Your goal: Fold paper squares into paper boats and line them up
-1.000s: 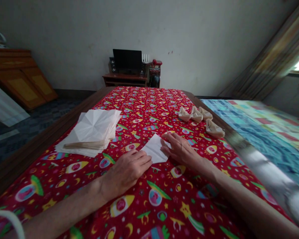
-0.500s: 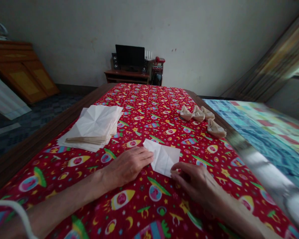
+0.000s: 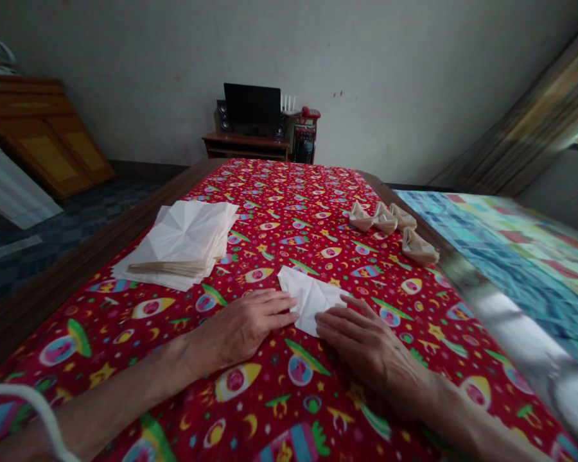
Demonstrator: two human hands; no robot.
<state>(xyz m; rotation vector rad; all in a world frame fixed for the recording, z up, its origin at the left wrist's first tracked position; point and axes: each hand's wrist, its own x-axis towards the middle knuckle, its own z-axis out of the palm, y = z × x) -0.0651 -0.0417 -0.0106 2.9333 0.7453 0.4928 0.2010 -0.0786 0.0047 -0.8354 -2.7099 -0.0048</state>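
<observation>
Table [image 3: 101,249]: draped in rocket-print tablecloth [image 3: 289,401]
Folded paper [image 3: 311,300]: pressed by flattened right hand [image 3: 370,343]
Left hand [image 3: 250,324]: placed on paper, grip unclear
Wall [image 3: 390,96]: fronted by monitor [image 3: 253,104]

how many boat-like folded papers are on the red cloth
4, by the right edge of the red cloth: left one, middle one and right one grouped together, and a nearer one. Any nested inside would be hidden.

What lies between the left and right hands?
In the head view, a folded white paper lies between the left hand and the right hand, on the red patterned cloth; both touch it.
</observation>
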